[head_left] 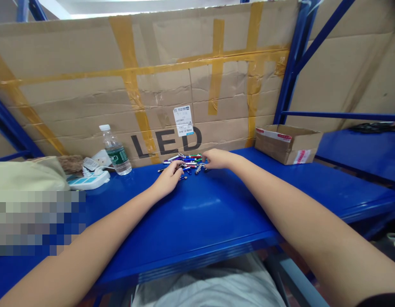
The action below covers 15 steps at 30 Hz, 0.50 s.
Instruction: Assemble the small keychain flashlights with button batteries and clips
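A loose heap of small metal pen-shaped lights (184, 163), in several colours, lies on the blue steel shelf (197, 213). They look like mini torches or laser pointers, though I cannot tell which. My left hand (168, 180) rests at the heap's near left edge, its fingertips among the pieces. My right hand (218, 159) reaches the heap's right side with its fingers curled downward. Whether either hand grips a piece is hidden by the fingers.
Behind the heap stands a taped cardboard sheet (146, 85) printed LED. To the left are a water bottle (116, 151), a power strip (88, 180) and a pale cloth bag (24, 179). An open cardboard box (288, 145) sits at the right.
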{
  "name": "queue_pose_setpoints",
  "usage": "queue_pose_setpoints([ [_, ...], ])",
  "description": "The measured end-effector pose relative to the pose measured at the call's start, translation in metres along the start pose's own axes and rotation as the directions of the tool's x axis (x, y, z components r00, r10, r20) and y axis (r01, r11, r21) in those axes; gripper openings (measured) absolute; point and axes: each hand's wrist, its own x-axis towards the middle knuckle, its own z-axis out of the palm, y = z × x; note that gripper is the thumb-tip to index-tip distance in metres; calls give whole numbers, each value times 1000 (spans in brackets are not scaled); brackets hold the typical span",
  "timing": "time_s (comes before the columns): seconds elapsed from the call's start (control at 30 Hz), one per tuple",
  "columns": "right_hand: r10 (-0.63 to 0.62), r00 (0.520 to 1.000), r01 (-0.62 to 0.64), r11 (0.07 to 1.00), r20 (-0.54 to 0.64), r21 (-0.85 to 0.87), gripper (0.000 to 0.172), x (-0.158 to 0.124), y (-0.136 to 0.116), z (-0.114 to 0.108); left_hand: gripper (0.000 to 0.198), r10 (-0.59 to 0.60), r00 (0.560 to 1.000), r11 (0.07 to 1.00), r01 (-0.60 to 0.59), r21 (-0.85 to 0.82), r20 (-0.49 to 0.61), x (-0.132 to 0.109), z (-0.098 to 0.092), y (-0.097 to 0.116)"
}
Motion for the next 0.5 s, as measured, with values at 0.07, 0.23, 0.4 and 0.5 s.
queue_pose_setpoints([
  [0.07, 53, 991, -49, 998, 124, -34, 21, 1, 1, 3, 28, -1, 1000, 1000, 2, 27, -11, -1, 0, 4],
  [0.23, 93, 972, -84, 995, 217, -47, 18, 1, -4, 9, 21, 19, 1000, 996, -18, 88, -16, -5, 0, 9],
  [0.4, 11, 978, 4, 997, 208, -75, 23, -7, -25, 2, 19, 62, 998, 991, -65, 115, 33, -3, 2, 1],
  [0.5, -102, 991, 110, 988, 83, -104, 22, -14, -43, -5, 17, 145, 987, 986, -150, 78, 74, -2, 3, -1],
])
